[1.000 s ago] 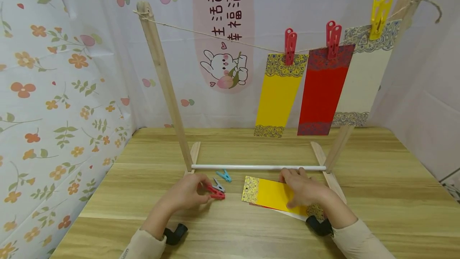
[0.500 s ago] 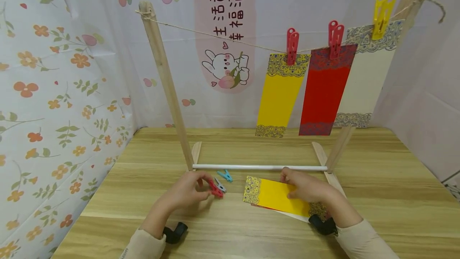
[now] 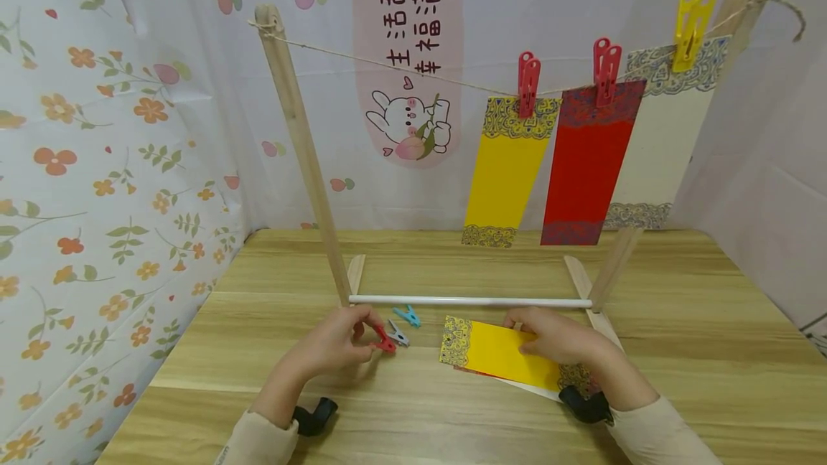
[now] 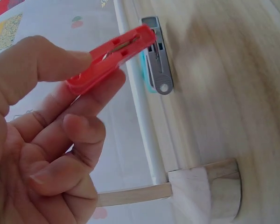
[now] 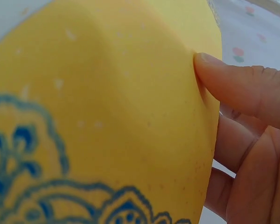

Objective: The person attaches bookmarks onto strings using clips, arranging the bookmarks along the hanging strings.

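Note:
My left hand (image 3: 341, 344) pinches a red clothespin (image 3: 385, 340) between thumb and fingertips, just above the table. In the left wrist view this red clothespin (image 4: 112, 58) overlaps a grey clothespin (image 4: 158, 60) lying behind it. A light blue clothespin (image 3: 408, 316) lies a little farther back. To the right, my right hand (image 3: 561, 341) grips the long edge of a yellow card (image 3: 500, 351) with patterned ends. The right wrist view has the thumb (image 5: 252, 88) bending the card's face, fingers behind it. Beneath the card, edges of a red and a white card peek out.
A wooden stand with a left post (image 3: 304, 142) and white crossbar (image 3: 465, 301) rises behind both hands. From its string (image 3: 388, 61) hang a yellow card (image 3: 507, 181), a red card (image 3: 591, 171) and a white card (image 3: 665, 142), each held by a clothespin.
The left hand has drawn the red clothespin slightly left, away from the grey one. On the right, the fingers have closed in around the yellow card's far edge.

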`<action>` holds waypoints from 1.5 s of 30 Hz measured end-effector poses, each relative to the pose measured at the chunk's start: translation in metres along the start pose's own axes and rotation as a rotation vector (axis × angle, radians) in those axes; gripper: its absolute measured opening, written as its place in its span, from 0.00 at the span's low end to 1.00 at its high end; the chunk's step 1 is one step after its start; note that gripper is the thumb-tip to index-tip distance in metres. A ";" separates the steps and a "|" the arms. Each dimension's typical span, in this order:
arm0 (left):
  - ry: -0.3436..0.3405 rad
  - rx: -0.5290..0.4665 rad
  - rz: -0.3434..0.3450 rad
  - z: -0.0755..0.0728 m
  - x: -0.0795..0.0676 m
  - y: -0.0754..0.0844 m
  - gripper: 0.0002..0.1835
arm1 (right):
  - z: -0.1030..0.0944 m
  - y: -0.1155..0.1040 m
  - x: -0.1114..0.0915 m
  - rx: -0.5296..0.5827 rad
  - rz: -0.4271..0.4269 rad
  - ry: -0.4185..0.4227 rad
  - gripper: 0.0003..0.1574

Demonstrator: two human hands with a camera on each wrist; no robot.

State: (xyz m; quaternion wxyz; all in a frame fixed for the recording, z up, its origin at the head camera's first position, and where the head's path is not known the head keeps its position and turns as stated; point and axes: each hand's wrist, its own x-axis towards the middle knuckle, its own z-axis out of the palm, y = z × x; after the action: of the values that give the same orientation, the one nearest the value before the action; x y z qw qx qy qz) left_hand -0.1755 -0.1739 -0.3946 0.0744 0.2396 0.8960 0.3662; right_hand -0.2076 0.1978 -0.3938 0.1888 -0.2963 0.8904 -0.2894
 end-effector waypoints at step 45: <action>0.164 -0.139 0.157 -0.020 0.002 0.022 0.19 | -0.012 -0.029 -0.010 0.140 -0.095 0.148 0.13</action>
State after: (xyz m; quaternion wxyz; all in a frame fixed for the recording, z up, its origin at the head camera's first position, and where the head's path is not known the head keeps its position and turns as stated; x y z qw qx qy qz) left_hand -0.1748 -0.1713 -0.3648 -0.0115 0.2726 0.8500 0.4507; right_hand -0.1942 0.1896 -0.3652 0.1286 -0.3022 0.8644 -0.3807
